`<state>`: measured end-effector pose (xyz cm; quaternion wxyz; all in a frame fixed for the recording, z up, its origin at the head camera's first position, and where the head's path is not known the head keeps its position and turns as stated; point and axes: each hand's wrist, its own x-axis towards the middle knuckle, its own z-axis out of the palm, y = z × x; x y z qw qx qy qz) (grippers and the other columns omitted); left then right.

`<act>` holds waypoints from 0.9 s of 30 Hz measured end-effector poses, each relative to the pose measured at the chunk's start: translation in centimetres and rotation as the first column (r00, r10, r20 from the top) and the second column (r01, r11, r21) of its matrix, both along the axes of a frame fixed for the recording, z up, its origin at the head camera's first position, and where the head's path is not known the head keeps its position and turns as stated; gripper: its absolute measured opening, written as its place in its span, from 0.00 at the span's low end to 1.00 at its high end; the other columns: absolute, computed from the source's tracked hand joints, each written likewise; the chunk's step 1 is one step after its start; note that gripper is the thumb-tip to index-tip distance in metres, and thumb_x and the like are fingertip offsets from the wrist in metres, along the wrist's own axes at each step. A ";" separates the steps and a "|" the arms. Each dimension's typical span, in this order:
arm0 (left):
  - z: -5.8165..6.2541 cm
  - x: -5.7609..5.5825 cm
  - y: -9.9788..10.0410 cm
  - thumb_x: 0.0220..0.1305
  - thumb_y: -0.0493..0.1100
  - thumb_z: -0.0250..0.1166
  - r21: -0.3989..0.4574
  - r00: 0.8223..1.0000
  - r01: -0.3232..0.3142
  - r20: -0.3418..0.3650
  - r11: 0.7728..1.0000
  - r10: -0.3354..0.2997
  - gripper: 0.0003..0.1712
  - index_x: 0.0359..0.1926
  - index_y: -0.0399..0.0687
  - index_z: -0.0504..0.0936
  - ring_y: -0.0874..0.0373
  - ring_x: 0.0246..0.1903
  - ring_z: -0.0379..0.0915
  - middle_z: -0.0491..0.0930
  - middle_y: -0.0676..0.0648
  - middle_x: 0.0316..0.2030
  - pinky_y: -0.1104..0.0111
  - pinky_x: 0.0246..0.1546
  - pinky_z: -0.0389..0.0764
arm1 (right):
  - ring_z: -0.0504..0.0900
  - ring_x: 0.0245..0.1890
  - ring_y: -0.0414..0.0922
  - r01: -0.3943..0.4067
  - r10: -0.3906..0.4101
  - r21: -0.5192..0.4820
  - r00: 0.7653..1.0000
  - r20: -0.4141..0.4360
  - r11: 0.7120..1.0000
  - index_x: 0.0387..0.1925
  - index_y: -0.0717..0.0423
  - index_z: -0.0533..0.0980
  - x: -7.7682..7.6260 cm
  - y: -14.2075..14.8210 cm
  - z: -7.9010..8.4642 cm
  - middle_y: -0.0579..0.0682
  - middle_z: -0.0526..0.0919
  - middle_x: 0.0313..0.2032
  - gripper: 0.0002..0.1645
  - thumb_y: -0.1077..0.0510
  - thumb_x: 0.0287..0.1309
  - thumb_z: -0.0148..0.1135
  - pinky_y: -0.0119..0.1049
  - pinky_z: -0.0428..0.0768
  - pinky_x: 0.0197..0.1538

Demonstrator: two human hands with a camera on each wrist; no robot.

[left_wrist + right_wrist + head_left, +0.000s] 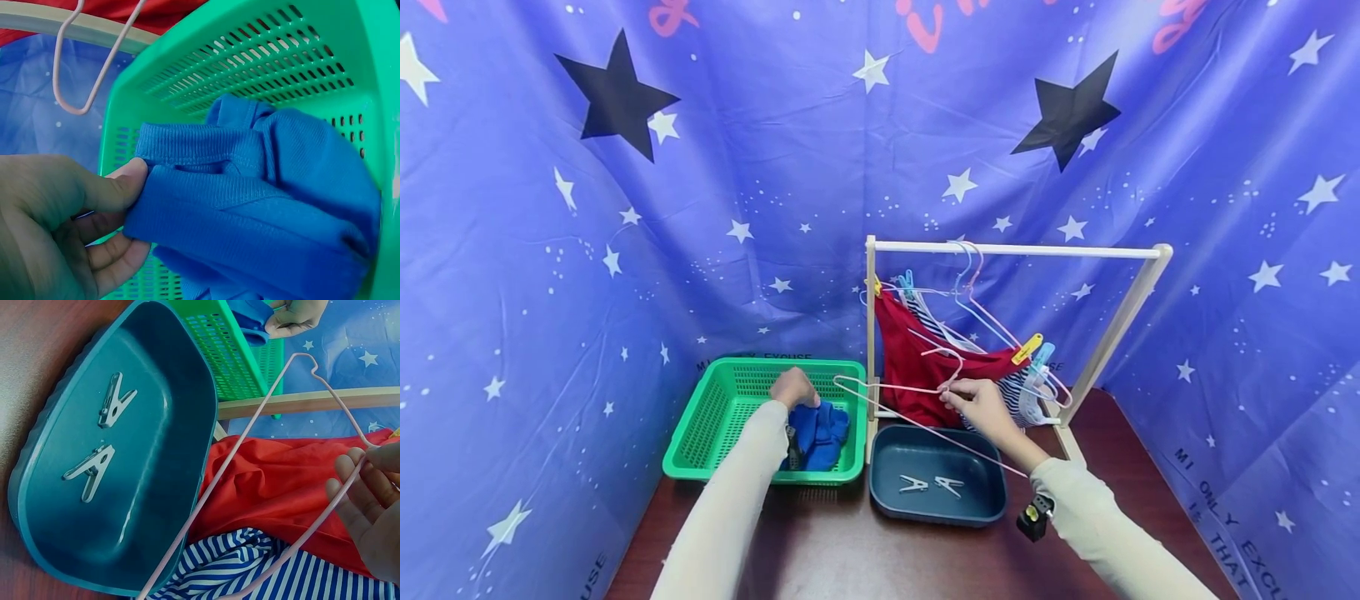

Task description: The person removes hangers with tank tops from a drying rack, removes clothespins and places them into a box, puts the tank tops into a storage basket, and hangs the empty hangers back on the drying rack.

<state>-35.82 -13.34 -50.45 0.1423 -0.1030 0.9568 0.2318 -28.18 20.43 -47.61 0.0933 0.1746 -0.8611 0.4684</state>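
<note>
In the green basket, my left hand pinches the edge of a folded blue garment. The left wrist view shows thumb and fingertips on the ribbed band of this blue cloth, most of which lies bunched against the basket wall. My right hand holds a pink hanger by the base of its hook. That hanger carries no cloth, and its lower bar slants across the dark blue basin. Two pale clothespins lie in the basin.
A wooden rack stands behind the basin. From it hang a red garment and a striped one on hangers, with yellow clips and blue clips. A starry blue curtain surrounds the brown table.
</note>
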 end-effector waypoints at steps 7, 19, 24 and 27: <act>-0.9 -0.2 1.1 0.58 0.43 0.77 -0.048 1.000 -0.001 0.017 0.999 0.002 0.13 0.39 0.41 0.86 0.57 0.22 0.61 0.72 0.48 0.24 0.66 0.24 0.62 | 0.81 0.26 0.35 0.016 -0.017 0.017 1.000 0.018 1.000 0.36 0.67 0.87 0.0 0.0 -0.1 0.60 0.90 0.36 0.06 0.69 0.62 0.65 0.24 0.78 0.30; -2.8 -0.1 2.1 0.58 0.41 0.77 -0.098 0.999 -0.005 0.041 0.995 0.009 0.10 0.38 0.41 0.87 0.58 0.21 0.62 0.71 0.49 0.21 0.67 0.23 0.63 | 0.82 0.26 0.40 0.017 -0.017 0.016 1.000 0.005 1.000 0.36 0.67 0.87 -0.4 -0.4 -0.4 0.61 0.89 0.37 0.06 0.70 0.62 0.65 0.23 0.78 0.30; -3.1 0.2 2.4 0.59 0.41 0.76 -0.113 0.999 0.000 0.044 0.994 0.005 0.10 0.27 0.46 0.82 0.58 0.22 0.62 0.70 0.49 0.20 0.66 0.26 0.64 | 0.80 0.25 0.35 0.024 -0.024 0.027 1.000 0.003 0.999 0.36 0.65 0.87 -0.5 -0.7 -0.6 0.59 0.89 0.35 0.05 0.68 0.61 0.68 0.23 0.76 0.29; -3.4 0.4 2.6 0.58 0.40 0.76 -0.109 0.999 0.001 0.036 0.994 0.003 0.13 0.24 0.47 0.80 0.57 0.23 0.62 0.71 0.48 0.21 0.65 0.27 0.64 | 0.79 0.25 0.33 0.020 -0.020 0.032 1.000 0.003 0.999 0.36 0.65 0.87 -0.4 -0.9 -0.6 0.58 0.89 0.34 0.04 0.68 0.60 0.68 0.24 0.76 0.29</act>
